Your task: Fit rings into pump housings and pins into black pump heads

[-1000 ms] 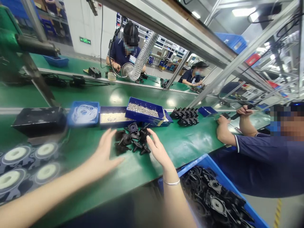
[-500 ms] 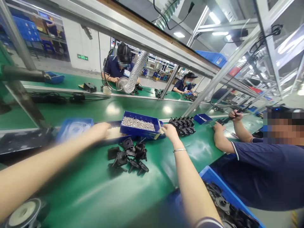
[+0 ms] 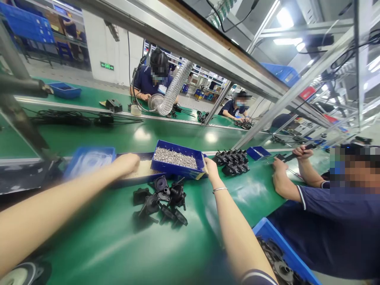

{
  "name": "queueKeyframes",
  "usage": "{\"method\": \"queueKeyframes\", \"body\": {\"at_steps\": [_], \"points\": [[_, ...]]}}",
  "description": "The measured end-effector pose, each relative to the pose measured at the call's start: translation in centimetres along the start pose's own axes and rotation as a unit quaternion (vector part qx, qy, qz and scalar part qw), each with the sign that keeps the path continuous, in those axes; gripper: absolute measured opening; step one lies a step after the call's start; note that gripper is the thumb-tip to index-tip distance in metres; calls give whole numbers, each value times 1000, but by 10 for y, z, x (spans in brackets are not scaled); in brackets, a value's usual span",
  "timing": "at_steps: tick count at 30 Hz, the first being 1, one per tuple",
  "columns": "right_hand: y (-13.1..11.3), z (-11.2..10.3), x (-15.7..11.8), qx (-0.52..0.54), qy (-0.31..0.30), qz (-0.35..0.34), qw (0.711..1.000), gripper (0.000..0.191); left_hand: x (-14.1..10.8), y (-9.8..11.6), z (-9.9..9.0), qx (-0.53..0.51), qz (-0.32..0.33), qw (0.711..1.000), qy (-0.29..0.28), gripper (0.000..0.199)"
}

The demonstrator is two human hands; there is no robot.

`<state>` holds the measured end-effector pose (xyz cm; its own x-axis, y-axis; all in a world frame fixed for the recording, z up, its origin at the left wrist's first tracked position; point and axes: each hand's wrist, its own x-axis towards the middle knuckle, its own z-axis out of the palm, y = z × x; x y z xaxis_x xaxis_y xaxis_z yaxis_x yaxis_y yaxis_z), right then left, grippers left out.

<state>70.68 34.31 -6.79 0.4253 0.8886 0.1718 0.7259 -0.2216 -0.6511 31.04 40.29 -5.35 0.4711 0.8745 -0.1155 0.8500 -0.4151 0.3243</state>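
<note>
My right hand (image 3: 210, 167) grips the right end of a blue bin of metal screws (image 3: 177, 169), its thumb and fingers at the end wall. That bin sits tilted on top of a longer dark blue bin (image 3: 124, 182) of small cream-coloured parts (image 3: 143, 168). My left hand (image 3: 128, 164) reaches into the lower bin, fingers curled down among the cream parts. Its fingertips are hidden, so what they hold does not show. In front of the bins, several black plastic housings (image 3: 160, 198) lie in a loose pile on the green bench.
A light blue tray (image 3: 89, 158) with clear pieces stands left. Black parts (image 3: 233, 161) in rows and a small blue bin (image 3: 258, 152) lie right. A blue crate (image 3: 292, 247) of black parts is at lower right. One co-worker (image 3: 323, 213) works beside me, others opposite.
My left hand has shifted slightly right, deeper over the cream parts. My right hand stays at the screw bin's end. The camera view has turned a little.
</note>
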Motion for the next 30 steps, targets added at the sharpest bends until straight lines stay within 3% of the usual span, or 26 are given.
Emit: {"method": "queueKeyframes", "body": {"at_steps": [3, 6, 9, 11, 13, 15, 18, 21, 23, 27, 30], "points": [[-6, -1, -1, 89, 82, 8, 993, 22, -9, 7, -13, -25, 4, 999, 30, 12], [-15, -11, -6, 203, 188, 11, 961, 34, -37, 16, -38, -70, 30, 995, 57, 18], [-27, -30, -18, 319, 252, 8, 913, 49, -93, 31, -61, -202, 39, 976, 70, 25], [-40, -41, -34, 385, 254, 1, 887, 52, -141, 45, -63, -304, 33, 950, 58, 30], [-57, -45, -60, 436, 225, -8, 871, 50, -188, 59, -49, -387, 25, 922, 1, 29], [-76, -40, -97, 471, 165, -15, 866, 47, -225, 72, -22, -498, 29, 864, -62, 24], [-106, -16, -164, 519, 1, -18, 854, 50, -254, 83, 25, -590, -11, 800, -108, 20], [-127, 13, -227, 529, -157, 2, 834, 33, -258, 82, 54, -638, -78, 755, -129, 24], [-134, 29, -257, 511, -206, 10, 835, 23, -256, 80, 60, -682, -113, 713, -118, 29], [-138, 46, -293, 497, -249, 21, 831, 20, -252, 77, 60, -799, -142, 580, -67, 28], [-141, 49, -308, 504, -277, 35, 817, 24, -251, 73, 66, -864, -144, 479, -61, 25]]}}
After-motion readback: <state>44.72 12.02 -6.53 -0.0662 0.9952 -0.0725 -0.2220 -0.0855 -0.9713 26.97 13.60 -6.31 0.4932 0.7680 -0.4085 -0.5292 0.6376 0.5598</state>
